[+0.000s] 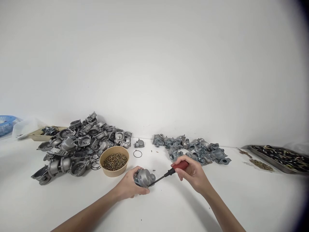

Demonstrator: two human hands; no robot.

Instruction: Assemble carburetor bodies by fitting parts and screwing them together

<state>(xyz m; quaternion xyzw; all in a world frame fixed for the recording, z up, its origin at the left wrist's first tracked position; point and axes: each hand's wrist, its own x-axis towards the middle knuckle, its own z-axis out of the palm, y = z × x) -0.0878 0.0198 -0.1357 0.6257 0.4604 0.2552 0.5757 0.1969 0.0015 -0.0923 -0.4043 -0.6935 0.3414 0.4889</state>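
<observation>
Nearest, our left hand (130, 183) grips a rounded metal part (146, 176) just over the tabletop (166, 209), dome turned up and rightward; its long axis is hard to tell. Our right hand (193, 174) grasps a screwdriver (181, 165) by its red handle, the shaft slanting down, leftward and toward us, tip meeting the part's near edge. Should the shaft tilt or our left grip loosen, the tip could slip and jab our thumb. Beyond, a bowl (113, 174) of screws stands left, close enough that an elbow could knock it. Farther lie a black ring (137, 154) and gray castings (199, 151).
</observation>
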